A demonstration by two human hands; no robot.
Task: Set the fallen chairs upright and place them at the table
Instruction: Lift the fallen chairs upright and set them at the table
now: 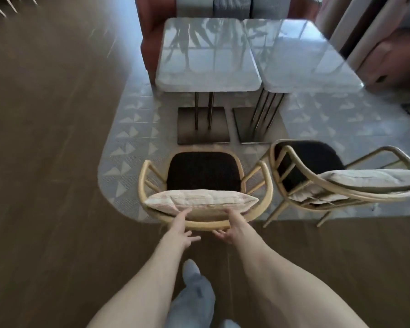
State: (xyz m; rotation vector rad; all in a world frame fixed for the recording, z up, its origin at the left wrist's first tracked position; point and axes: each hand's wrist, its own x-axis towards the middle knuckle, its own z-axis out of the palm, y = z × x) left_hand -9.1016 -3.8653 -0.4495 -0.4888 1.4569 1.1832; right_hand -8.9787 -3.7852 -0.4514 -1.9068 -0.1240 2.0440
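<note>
Near chair (202, 171) — upright on the rug's (128, 129) edge, dark seat facing the left marble table (208, 55), pale cushion (200, 201) propped against its curved wooden back. Left hand (181, 229): fingers spread, resting at the back rail beneath the cushion, not closed. Right hand (232, 227): fingers loosely curled under the same rail, grip not tight. Second chair (317, 171) — upright, turned askew, just right, before the right table (301, 55).

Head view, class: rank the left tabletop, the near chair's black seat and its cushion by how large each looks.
1. Left tabletop, clearly largest, though farthest.
2. Black seat.
3. Cushion, seen nearly edge-on, so its look understates it; its rank below the seat is unsure.
</note>
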